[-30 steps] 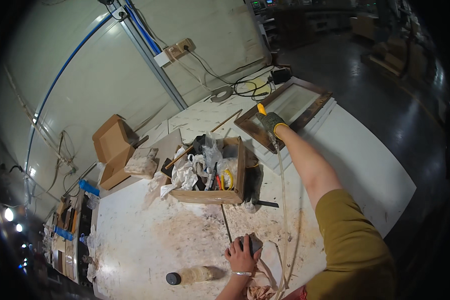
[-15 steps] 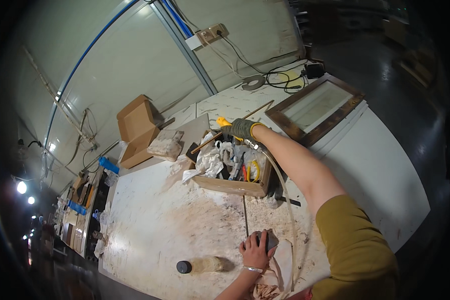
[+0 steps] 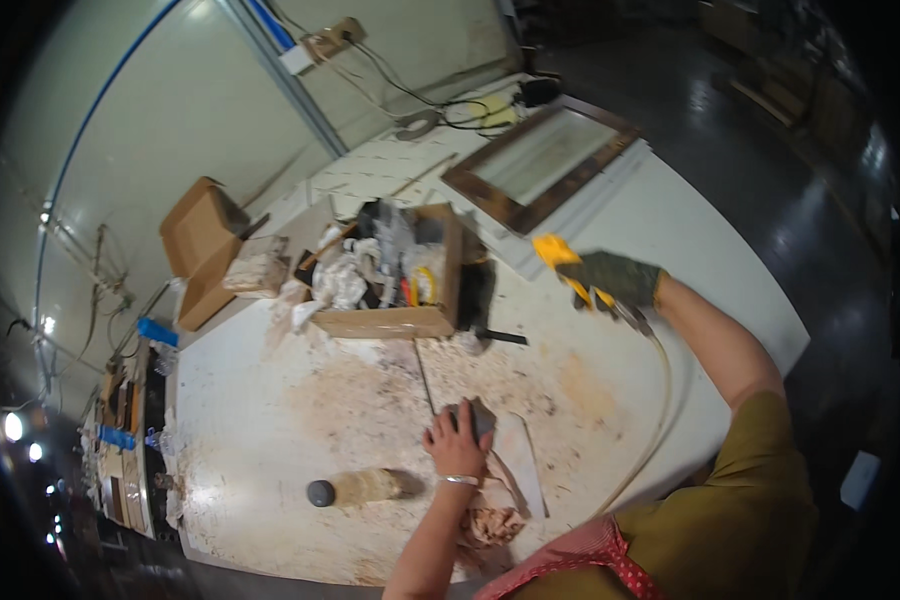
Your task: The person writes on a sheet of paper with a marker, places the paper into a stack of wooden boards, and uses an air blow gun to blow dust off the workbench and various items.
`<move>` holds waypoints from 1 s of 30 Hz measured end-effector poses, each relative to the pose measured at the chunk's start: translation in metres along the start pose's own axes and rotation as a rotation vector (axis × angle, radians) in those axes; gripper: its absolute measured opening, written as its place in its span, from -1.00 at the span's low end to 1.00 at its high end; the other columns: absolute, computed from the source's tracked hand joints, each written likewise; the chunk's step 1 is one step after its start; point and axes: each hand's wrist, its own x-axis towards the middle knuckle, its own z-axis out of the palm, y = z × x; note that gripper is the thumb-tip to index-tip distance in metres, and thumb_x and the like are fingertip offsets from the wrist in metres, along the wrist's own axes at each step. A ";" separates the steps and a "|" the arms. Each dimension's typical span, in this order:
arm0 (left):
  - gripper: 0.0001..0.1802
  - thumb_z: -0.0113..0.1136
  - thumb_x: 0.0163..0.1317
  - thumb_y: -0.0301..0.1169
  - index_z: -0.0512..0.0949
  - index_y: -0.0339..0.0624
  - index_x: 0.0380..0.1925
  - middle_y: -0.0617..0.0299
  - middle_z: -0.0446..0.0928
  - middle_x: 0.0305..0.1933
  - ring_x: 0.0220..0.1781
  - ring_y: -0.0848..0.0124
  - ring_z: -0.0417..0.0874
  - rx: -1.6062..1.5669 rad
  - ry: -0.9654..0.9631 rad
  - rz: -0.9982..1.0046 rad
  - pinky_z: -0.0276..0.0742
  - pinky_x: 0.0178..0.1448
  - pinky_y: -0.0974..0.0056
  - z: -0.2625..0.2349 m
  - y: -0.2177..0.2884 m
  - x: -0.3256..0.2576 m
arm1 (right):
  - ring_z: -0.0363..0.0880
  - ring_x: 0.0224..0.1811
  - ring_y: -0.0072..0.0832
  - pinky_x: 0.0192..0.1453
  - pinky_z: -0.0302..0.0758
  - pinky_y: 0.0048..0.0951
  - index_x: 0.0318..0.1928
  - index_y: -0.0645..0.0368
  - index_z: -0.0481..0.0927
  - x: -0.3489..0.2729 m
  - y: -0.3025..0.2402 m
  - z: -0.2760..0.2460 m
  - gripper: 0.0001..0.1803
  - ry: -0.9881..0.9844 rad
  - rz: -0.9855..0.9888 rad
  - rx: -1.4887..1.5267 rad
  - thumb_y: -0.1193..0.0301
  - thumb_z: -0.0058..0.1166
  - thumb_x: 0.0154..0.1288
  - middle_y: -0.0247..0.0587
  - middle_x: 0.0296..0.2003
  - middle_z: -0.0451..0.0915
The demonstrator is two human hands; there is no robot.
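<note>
My right hand [image 3: 618, 278], in a dark glove, grips a yellow air blow gun [image 3: 553, 252] above the right part of the table. A pale hose [image 3: 662, 390] runs from its metal fitting down toward the near edge. My bare left hand [image 3: 457, 440], with a bracelet at the wrist, rests on a dark grey block [image 3: 483, 418], its fingers curled over it. The underside of that block is hidden. A crumpled pinkish cloth [image 3: 492, 522] lies beside the left wrist. Left of that hand, a clear bottle with a black cap [image 3: 365, 487] lies on its side.
An open-topped box [image 3: 385, 322] of tools and crumpled plastic stands mid-table. Behind lie an open cardboard box [image 3: 200, 240], a wrapped bundle [image 3: 257, 267] and a wood-framed panel [image 3: 540, 160]. Dust covers much of the white tabletop [image 3: 260, 430]. Cables [image 3: 460, 110] lie at the far edge.
My right hand has moved the air blow gun from above the tool box to the right and nearer me. My left hand stays on the block. The whole view has shifted.
</note>
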 end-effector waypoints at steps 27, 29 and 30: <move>-0.16 0.06 -0.01 0.26 0.20 0.20 0.26 -0.07 -0.03 0.41 0.33 -0.16 0.12 0.034 -0.318 0.674 0.07 0.18 -0.35 0.014 0.005 -0.058 | 0.54 -0.39 -0.47 -0.31 0.43 -0.44 -0.13 0.19 0.52 -0.333 0.225 0.186 -0.44 0.726 0.336 0.045 -0.09 -0.11 0.26 -0.19 -0.40 0.58; -0.15 0.05 -0.02 0.27 0.20 0.20 0.26 -0.11 -0.04 0.40 0.31 -0.21 0.14 0.026 -0.299 0.682 0.11 0.14 -0.37 0.022 0.005 -0.056 | 0.57 -0.29 -0.25 -0.19 0.43 -0.34 -0.14 0.21 0.51 -0.328 0.214 0.224 -0.39 0.497 0.186 -0.137 -0.14 -0.12 0.23 -0.04 -0.36 0.60; -0.17 0.06 0.01 0.23 0.15 0.22 0.28 -0.09 -0.08 0.42 0.32 -0.19 0.12 0.002 -0.368 0.649 0.10 0.15 -0.38 0.016 0.011 -0.053 | 0.56 -0.24 -0.15 -0.13 0.42 -0.30 -0.15 0.21 0.51 -0.327 0.196 0.238 -0.37 0.334 0.285 -0.191 -0.16 -0.12 0.21 0.01 -0.36 0.59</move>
